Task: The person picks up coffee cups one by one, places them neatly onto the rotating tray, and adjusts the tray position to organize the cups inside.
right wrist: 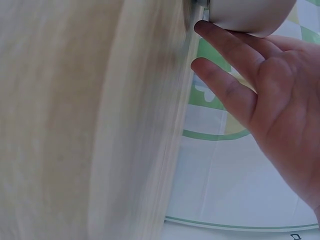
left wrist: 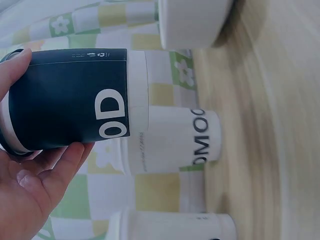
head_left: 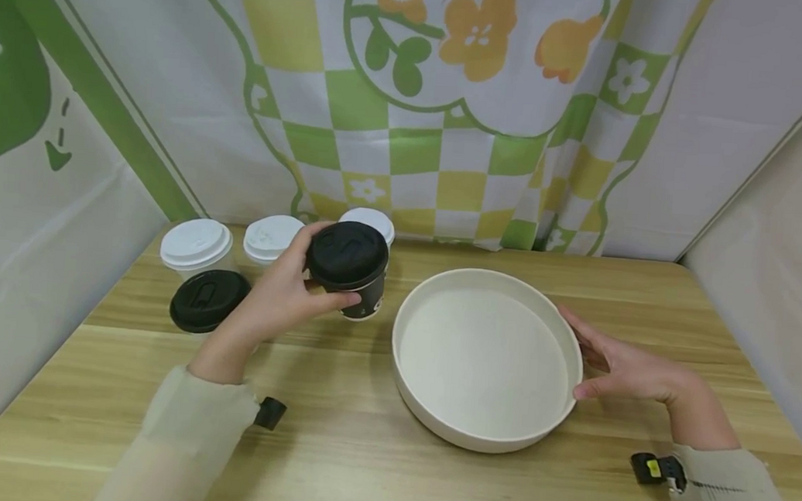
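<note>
My left hand point(head_left: 275, 300) grips a black paper cup point(head_left: 363, 294) with a black lid round its side, thumb in front. In the left wrist view this black cup point(left wrist: 70, 97) has white letters and a pale band at its base, held above the wooden table. To its right lies a round cream tray point(head_left: 482, 438) with a low wall. My right hand point(head_left: 630, 371) touches the tray's outer right side with its fingers and thumb. The right wrist view shows the fingers of that hand point(right wrist: 280, 95) extended against the tray's underside edge point(right wrist: 250, 17).
White-lidded cups point(head_left: 195, 244) point(head_left: 272, 238) point(head_left: 368, 219) stand along the table's back edge. Another cup with a black lid point(head_left: 207, 299) stands at left, partly behind my left wrist. A checkered, flowered curtain point(head_left: 415, 154) hangs behind the wooden table point(head_left: 330, 463), with pale fabric walls at both sides.
</note>
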Demonstrator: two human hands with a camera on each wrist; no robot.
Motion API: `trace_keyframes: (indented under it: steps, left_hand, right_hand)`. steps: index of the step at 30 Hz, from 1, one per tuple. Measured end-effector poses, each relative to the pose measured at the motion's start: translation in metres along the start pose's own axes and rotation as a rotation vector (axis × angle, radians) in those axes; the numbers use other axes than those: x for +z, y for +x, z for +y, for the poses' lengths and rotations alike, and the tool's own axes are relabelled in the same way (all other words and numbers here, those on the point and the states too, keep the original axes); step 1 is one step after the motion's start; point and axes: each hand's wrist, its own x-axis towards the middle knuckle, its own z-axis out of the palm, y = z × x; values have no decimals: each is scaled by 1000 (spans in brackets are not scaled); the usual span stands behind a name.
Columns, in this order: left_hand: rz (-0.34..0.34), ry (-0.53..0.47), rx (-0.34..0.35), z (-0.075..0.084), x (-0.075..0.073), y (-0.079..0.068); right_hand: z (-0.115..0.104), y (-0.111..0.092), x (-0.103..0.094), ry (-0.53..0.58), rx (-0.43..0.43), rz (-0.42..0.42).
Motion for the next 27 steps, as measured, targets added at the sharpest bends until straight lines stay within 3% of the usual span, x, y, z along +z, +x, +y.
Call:
trace_keyframes:
  steps: [16,27]
  left_hand:
    - [-85,-100,136,26,29,11]
    - [-191,-165,177,28,61,15]
  right_hand:
    - [3,1,0,14,-4,2]
    - [2,1,2,52,-9,-2]
